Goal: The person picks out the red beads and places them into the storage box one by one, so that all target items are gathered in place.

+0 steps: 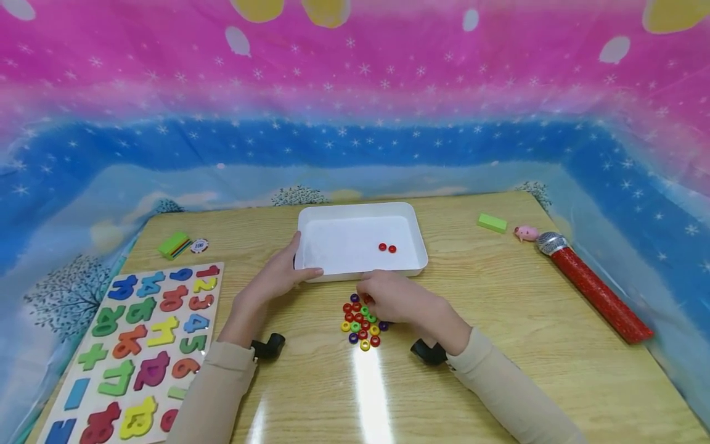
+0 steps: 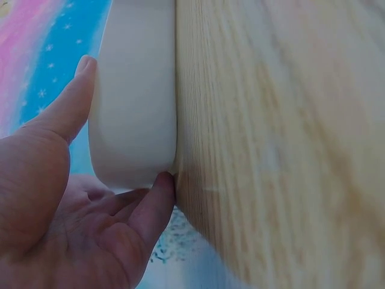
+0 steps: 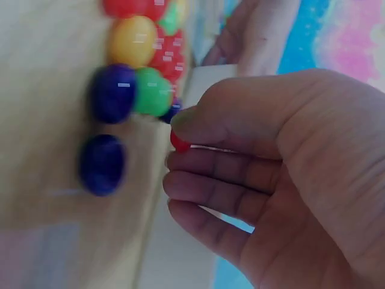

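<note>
A red ring (image 3: 181,142) is pinched between the thumb and fingers of your right hand (image 1: 396,297), just off the near wall of the white tray (image 1: 344,243). Your fingertips are over the far side of the ring pile (image 1: 365,324), which mixes red, yellow, green and purple rings near the middle of the surface (image 1: 477,320). Two purple rings lie at the side of the pile next to your hand, blurred in the right wrist view.

The tray stands just beyond the pile, its long sides running roughly along the far edge of the surface. Two red rings (image 1: 383,247) lie side by side on its floor, towards its near right corner. Your left hand (image 1: 277,271) grips the tray's near left corner, thumb along the near wall and fingers against the left end.

Further out, a board (image 1: 94,390) of coloured numbers and signs lies along the left edge of the surface. By the far left corner sit a stack of coloured blocks (image 1: 174,245) with green on top and, just beside it, a round chip (image 1: 199,246) marked 100. Towards the far right corner you have a green block (image 1: 492,223), then a pink pig (image 1: 526,233) near the silver head of a red microphone (image 1: 601,293), which slants along the right edge. A snowflake-patterned cloth (image 1: 344,139) hangs behind the far edge.
</note>
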Action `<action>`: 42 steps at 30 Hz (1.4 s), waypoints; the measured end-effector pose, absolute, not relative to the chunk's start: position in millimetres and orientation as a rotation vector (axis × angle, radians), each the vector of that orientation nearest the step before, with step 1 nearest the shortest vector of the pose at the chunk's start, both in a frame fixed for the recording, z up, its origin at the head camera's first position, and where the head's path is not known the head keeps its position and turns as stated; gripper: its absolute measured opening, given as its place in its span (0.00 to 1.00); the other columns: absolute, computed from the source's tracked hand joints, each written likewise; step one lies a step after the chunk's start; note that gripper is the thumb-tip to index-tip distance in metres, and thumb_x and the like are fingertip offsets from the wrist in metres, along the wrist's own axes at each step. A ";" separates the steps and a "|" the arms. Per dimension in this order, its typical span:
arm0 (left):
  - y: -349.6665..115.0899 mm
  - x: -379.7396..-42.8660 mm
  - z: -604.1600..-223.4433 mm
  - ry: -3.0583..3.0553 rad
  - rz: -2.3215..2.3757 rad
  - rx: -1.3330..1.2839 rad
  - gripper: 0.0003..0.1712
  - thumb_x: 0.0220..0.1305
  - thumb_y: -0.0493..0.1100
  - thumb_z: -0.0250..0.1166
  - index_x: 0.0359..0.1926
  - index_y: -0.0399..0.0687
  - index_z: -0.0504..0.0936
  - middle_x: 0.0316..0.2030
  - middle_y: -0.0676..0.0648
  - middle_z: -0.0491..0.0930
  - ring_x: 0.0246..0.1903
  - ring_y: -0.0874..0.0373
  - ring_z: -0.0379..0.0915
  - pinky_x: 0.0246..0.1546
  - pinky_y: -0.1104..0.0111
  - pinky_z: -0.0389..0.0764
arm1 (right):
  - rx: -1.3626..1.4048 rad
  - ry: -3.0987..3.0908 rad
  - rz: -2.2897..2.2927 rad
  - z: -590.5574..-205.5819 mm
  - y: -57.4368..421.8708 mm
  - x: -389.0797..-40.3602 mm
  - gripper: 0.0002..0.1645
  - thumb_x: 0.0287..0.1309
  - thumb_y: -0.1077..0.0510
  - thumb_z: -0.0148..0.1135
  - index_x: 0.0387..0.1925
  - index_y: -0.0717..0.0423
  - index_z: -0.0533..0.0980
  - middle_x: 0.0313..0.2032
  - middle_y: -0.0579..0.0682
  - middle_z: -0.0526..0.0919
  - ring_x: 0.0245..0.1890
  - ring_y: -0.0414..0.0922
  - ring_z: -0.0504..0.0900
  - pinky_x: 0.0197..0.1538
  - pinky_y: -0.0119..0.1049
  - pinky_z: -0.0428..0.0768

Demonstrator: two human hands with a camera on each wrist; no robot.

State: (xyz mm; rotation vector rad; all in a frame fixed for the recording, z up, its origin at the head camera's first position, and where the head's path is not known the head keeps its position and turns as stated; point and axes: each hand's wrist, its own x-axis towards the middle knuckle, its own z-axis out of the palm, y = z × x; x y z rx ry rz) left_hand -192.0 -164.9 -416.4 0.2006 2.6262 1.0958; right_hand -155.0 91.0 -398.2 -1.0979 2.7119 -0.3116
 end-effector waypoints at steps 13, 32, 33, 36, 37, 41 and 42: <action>-164.4 -193.4 -417.6 2.623 1.083 0.169 0.63 0.51 0.67 0.63 0.72 0.58 0.29 0.73 0.48 0.39 0.72 0.49 0.40 0.69 0.51 0.54 | -1.087 2.869 -0.473 -365.1 97.6 -177.3 0.05 0.54 0.61 0.60 0.34 0.49 0.78 0.30 0.40 0.74 0.29 0.38 0.70 0.35 0.30 0.71; -164.5 -194.4 -418.2 2.632 1.067 0.175 0.62 0.53 0.65 0.63 0.72 0.58 0.30 0.73 0.47 0.40 0.72 0.49 0.41 0.68 0.52 0.54 | -0.858 2.976 -0.586 -396.8 92.1 -231.9 0.12 0.56 0.60 0.58 0.41 0.52 0.81 0.40 0.46 0.82 0.44 0.44 0.78 0.48 0.39 0.77; -164.6 -194.3 -418.2 2.629 1.071 0.174 0.62 0.52 0.66 0.63 0.72 0.58 0.30 0.73 0.47 0.40 0.72 0.48 0.41 0.68 0.51 0.55 | -0.854 2.989 -0.567 -399.6 92.1 -234.1 0.11 0.56 0.60 0.58 0.41 0.52 0.81 0.40 0.47 0.82 0.44 0.44 0.77 0.49 0.39 0.77; -165.3 -194.3 -418.0 2.631 1.070 0.174 0.62 0.52 0.66 0.63 0.72 0.58 0.29 0.73 0.47 0.40 0.72 0.48 0.41 0.68 0.51 0.56 | -0.836 3.013 -0.525 -406.6 92.4 -240.0 0.11 0.55 0.62 0.57 0.39 0.52 0.82 0.39 0.47 0.82 0.44 0.45 0.76 0.48 0.39 0.75; -165.4 -194.3 -418.0 2.633 1.065 0.174 0.62 0.52 0.66 0.63 0.72 0.58 0.29 0.73 0.47 0.40 0.72 0.49 0.41 0.68 0.51 0.56 | -0.829 3.015 -0.513 -408.8 93.1 -241.7 0.11 0.55 0.62 0.57 0.38 0.52 0.82 0.38 0.47 0.81 0.42 0.45 0.76 0.46 0.38 0.75; -165.4 -194.3 -418.2 2.636 1.057 0.182 0.61 0.53 0.66 0.62 0.72 0.58 0.29 0.73 0.47 0.39 0.72 0.49 0.40 0.68 0.51 0.55 | -0.815 3.024 -0.480 -416.6 95.7 -246.9 0.12 0.53 0.65 0.55 0.35 0.50 0.81 0.35 0.45 0.80 0.38 0.44 0.73 0.41 0.36 0.72; -165.4 -194.3 -418.2 2.635 1.060 0.182 0.61 0.53 0.66 0.62 0.72 0.58 0.29 0.73 0.47 0.39 0.72 0.49 0.40 0.68 0.51 0.54 | -0.820 3.027 -0.478 -417.8 96.1 -247.7 0.12 0.53 0.65 0.55 0.35 0.50 0.81 0.35 0.45 0.80 0.37 0.44 0.73 0.40 0.36 0.71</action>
